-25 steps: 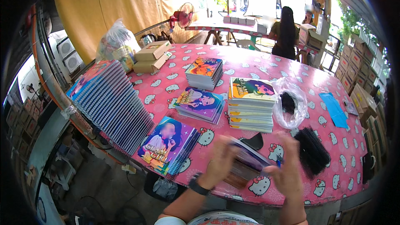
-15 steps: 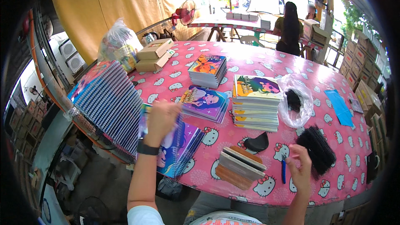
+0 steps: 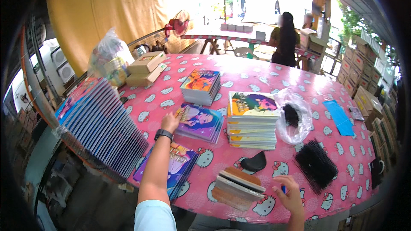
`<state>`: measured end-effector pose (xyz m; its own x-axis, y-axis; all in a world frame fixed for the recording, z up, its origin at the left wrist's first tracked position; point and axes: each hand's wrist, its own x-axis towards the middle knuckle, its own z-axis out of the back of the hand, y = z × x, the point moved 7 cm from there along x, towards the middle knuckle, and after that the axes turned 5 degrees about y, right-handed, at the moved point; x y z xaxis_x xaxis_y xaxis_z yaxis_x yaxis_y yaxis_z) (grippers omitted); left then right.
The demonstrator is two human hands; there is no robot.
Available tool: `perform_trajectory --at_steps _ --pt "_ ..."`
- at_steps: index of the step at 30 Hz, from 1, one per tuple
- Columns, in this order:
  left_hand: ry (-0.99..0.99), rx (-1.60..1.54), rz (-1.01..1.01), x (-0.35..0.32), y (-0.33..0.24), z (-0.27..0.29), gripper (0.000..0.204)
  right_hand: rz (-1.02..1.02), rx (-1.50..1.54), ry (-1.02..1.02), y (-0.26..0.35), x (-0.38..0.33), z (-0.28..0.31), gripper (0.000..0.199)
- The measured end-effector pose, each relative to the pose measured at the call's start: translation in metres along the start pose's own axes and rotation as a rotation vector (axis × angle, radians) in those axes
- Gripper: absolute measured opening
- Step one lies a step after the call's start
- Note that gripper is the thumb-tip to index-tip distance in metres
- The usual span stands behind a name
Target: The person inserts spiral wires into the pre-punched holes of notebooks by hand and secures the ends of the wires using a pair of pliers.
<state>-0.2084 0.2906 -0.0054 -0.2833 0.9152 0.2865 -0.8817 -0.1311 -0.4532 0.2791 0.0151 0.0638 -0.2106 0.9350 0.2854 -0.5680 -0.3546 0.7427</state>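
My left hand point(image 3: 171, 122) has its fingers closed at the left edge of a purple illustrated booklet point(image 3: 198, 119) on top of a low stack. Under my left forearm lies a stack of similar spiral-bound notebooks point(image 3: 182, 167), partly hidden. My right hand point(image 3: 292, 193) is held with thumb and fingers apart, over a blue-handled tool point(image 3: 283, 189) that is mostly covered. Left of that hand sit wood and grey blocks point(image 3: 238, 188), with a black curved piece point(image 3: 254, 161) behind them. A bundle of black binding coils point(image 3: 316, 165) lies to the right.
A tall leaning pile of spiral-bound notebooks point(image 3: 102, 128) stands at left. Farther back are yellow-covered booklets point(image 3: 251, 122), orange-covered booklets point(image 3: 200, 87), a plastic bag with black content point(image 3: 295, 117), cardboard boxes point(image 3: 145, 69) and a blue sheet point(image 3: 339, 117). People point(image 3: 286, 40) are at a far table.
My left hand has moved from above the spiral-bound notebooks forward to the edge of the purple booklet stack. My right hand has come over the blue-handled tool. The view has shifted slightly.
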Motion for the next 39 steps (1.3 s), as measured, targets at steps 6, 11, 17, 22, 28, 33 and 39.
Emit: perform_trajectory --at_steps 6,11,17,22,28,33,39 --pt "-0.026 -0.015 0.122 0.019 0.030 0.012 0.025 0.005 -0.049 0.001 -0.012 -0.014 0.008 0.021" --pt "-0.362 -0.311 -0.279 -0.015 -0.061 0.107 0.021 0.066 -0.043 -0.165 -0.001 -0.015 0.026 0.020" --pt "-0.028 -1.016 -0.336 -0.133 -0.172 0.153 0.027 0.035 0.316 -0.432 0.029 0.012 0.011 0.035" --pt "0.334 -1.634 -0.287 -0.240 -0.193 0.082 0.037 0.016 0.454 -0.222 0.026 -0.002 -0.002 0.027" --pt "0.382 -1.561 -0.157 -0.254 -0.200 0.057 0.036 -0.109 0.352 -0.115 -0.004 -0.022 -0.010 0.016" --pt "0.444 -1.486 -0.249 -0.243 -0.199 0.057 0.033 -0.201 0.212 -0.143 -0.013 -0.023 -0.009 0.019" --pt "0.566 -1.461 -0.277 -0.245 -0.196 0.060 0.027 -0.043 0.333 -0.024 -0.010 -0.030 -0.012 0.019"
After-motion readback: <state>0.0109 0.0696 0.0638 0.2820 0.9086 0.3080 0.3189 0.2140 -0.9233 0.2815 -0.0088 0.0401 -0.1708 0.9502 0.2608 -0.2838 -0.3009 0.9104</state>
